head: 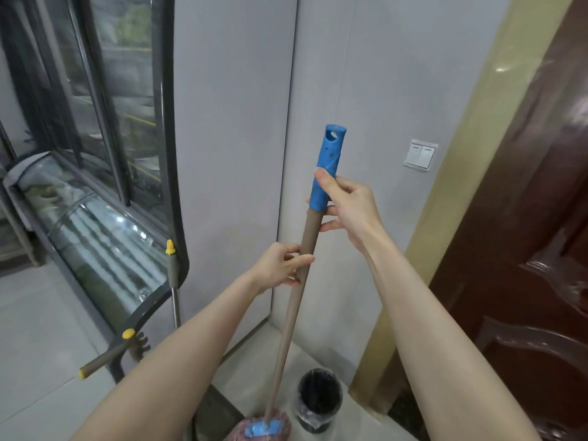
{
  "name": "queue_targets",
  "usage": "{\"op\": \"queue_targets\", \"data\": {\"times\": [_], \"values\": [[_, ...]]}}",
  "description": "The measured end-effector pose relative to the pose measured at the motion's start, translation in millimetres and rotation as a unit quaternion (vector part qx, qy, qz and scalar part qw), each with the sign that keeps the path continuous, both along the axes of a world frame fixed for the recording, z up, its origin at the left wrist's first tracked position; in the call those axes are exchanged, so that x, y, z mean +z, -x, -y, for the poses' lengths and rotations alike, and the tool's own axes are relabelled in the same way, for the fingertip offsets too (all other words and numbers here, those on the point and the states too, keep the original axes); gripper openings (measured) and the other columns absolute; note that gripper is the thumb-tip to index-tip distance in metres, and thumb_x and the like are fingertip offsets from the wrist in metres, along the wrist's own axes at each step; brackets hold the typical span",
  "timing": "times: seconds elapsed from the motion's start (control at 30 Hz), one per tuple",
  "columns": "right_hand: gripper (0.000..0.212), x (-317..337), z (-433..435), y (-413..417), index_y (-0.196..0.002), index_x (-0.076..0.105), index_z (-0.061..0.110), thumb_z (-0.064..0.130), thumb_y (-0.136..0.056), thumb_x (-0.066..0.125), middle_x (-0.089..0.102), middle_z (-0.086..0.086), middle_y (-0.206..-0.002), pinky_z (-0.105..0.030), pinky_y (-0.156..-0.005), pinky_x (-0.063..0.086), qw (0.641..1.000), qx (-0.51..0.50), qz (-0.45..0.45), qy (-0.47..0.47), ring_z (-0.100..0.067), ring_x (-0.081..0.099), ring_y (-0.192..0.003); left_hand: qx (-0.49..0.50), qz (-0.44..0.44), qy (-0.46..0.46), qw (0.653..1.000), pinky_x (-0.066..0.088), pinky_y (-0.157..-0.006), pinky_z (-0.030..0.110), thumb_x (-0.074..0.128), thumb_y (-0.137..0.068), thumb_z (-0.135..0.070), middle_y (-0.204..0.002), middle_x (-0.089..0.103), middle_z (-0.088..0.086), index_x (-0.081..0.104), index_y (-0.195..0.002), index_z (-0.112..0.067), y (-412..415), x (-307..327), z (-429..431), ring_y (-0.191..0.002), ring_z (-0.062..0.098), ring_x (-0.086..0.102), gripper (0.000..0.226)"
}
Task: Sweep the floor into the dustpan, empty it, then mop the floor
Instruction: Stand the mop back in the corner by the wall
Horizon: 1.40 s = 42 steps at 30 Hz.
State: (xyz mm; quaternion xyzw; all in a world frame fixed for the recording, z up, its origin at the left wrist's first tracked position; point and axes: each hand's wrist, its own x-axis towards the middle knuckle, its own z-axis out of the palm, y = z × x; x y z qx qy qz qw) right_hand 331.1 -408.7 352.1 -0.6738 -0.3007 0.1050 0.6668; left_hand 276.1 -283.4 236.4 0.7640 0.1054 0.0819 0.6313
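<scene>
Mop (296, 300): pole likely stiff and light, soft head likely heavy when wet. Head just left of bin (319, 399). Right hand (346, 208) grips blue end-grip (327, 163); left hand (280, 265) clasps pole nearer bin.

bin (319, 399) right of mop head (261, 428), broom (173, 272) left

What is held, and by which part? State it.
The mop: right hand low on the blue grip, left hand lower on the brown pole.

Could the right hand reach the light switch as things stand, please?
Probably, once freed: nothing stands between the right hand and the light switch, but it holds the mop by its blue grip.
</scene>
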Motion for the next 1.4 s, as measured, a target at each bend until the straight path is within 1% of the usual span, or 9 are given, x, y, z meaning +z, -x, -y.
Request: {"op": "queue_targets", "data": {"times": [0.23, 0.43, 0.6, 0.7, 0.8, 0.93, 1.13, 1.23, 1.4], "values": [[0.027, 13.6, -51.5, -39.3, -0.082, 0.067, 0.016, 0.043, -0.087, 0.064, 0.068, 0.0, -0.08, -0.043, -0.061, 0.06, 1.0, -0.018, 0.015, -0.007, -0.031, 0.07, -0.087, -0.021, 0.027, -0.023, 0.999, 0.058, -0.069, 0.029, 0.06, -0.093, -0.017, -0.084, 0.056, 0.009, 0.063, -0.103, -0.013, -46.5, 16.8, -54.0, -0.067, 0.017, 0.055, 0.011], [0.045, 20.8, -106.6, -75.0, -0.093, 0.066, 0.0, 0.045, -0.086, 0.064, 0.067, -0.006, -0.084, -0.049, -0.064, 0.06, 0.998, -0.049, 0.027, 0.004, -0.035, 0.069, -0.09, -0.031, 0.037, -0.029, 0.998, 0.058, -0.071, 0.033, 0.06, -0.093, -0.017, -0.065, 0.052, -0.005, 0.063, -0.099, -0.012, -86.0, 22.2, -106.5, -0.049, 0.003, 0.054, 0.008], [0.037, 27.4, -148.8, -98.1, -0.082, 0.066, 0.009, 0.046, -0.085, 0.065, 0.066, -0.007, -0.082, -0.057, -0.067, 0.057, 0.998, -0.053, 0.04, 0.016, -0.038, 0.068, -0.09, -0.041, 0.048, -0.014, 0.998, 0.058, -0.067, 0.03, 0.06, -0.093, -0.016, -0.07, 0.052, -0.002, 0.063, -0.099, -0.01, -113.7, 26.9, -145.8, -0.049, 0.002, 0.055, 0.009], [0.045, 31.4, -171.2, -111.8, -0.086, 0.065, 0.002, 0.046, -0.085, 0.065, 0.065, -0.011, -0.082, -0.057, -0.066, 0.057, 0.996, -0.069, 0.049, 0.016, -0.04, 0.067, -0.09, -0.053, 0.053, -0.013, 0.997, 0.058, -0.065, 0.029, 0.06, -0.093, -0.016, -0.073, 0.053, -0.001, 0.063, -0.105, -0.005, -132.9, 29.6, -168.4, -0.056, 0.007, 0.057, 0.016], [0.047, 33.6, -186.9, -125.7, -0.089, 0.067, 0.001, 0.048, -0.084, 0.066, 0.067, -0.024, -0.091, -0.056, -0.066, 0.058, 0.994, -0.085, 0.06, 0.017, -0.04, 0.067, -0.09, -0.059, 0.051, -0.008, 0.997, 0.058, -0.07, 0.032, 0.059, -0.094, -0.017, -0.08, 0.055, 0.003, 0.061, -0.113, -0.001, -150.6, 31.9, -184.5, -0.067, 0.016, 0.059, 0.025], [0.042, 35.0, -203.0, -144.1, -0.083, 0.068, 0.007, 0.049, -0.083, 0.065, 0.068, -0.023, -0.093, -0.054, -0.065, 0.058, 0.991, -0.107, 0.074, 0.014, -0.036, 0.068, -0.091, -0.068, 0.051, -0.014, 0.996, 0.058, -0.076, 0.037, 0.059, -0.094, -0.018, -0.087, 0.054, 0.009, 0.06, -0.11, -0.006, -175.8, 35.1, -203.4, -0.078, 0.023, 0.058, 0.021], [0.047, 27.8, -222.8, -180.8, -0.091, 0.065, -0.002, 0.045, -0.086, 0.065, 0.062, -0.025, -0.088, -0.05, -0.065, 0.059, 0.989, -0.123, 0.075, -0.022, -0.038, 0.065, -0.095, -0.07, 0.057, -0.04, 0.995, 0.056, -0.071, 0.03, 0.059, -0.094, -0.017, -0.074, 0.053, 0.0, 0.061, -0.111, -0.005, -219.5, 35.7, -226.4, -0.058, 0.004, 0.056, 0.021], [0.044, 19.3, -233.4, -204.6, -0.085, 0.066, 0.003, 0.047, -0.084, 0.066, 0.062, -0.025, -0.09, -0.055, -0.071, 0.057, 0.989, -0.128, 0.065, -0.032, -0.039, 0.064, -0.096, -0.065, 0.055, -0.034, 0.996, 0.055, -0.078, 0.035, 0.058, -0.094, -0.017, -0.071, 0.051, -0.002, 0.061, -0.111, -0.005, -243.9, 28.9, -237.4, -0.059, 0.004, 0.054, 0.02], [0.047, 3.4, -252.7, -255.9, -0.089, 0.065, 0.0, 0.047, -0.083, 0.067, 0.06, -0.009, -0.083, -0.053, -0.069, 0.058, 0.992, -0.12, 0.037, -0.024, -0.038, 0.065, -0.094, -0.074, 0.015, -0.02, 0.997, 0.056, -0.083, 0.034, 0.057, -0.095, -0.022, -0.076, 0.055, -0.003, 0.061, -0.114, -0.011, -286.2, 12.4, -255.7, -0.064, 0.006, 0.058, 0.023]]}}
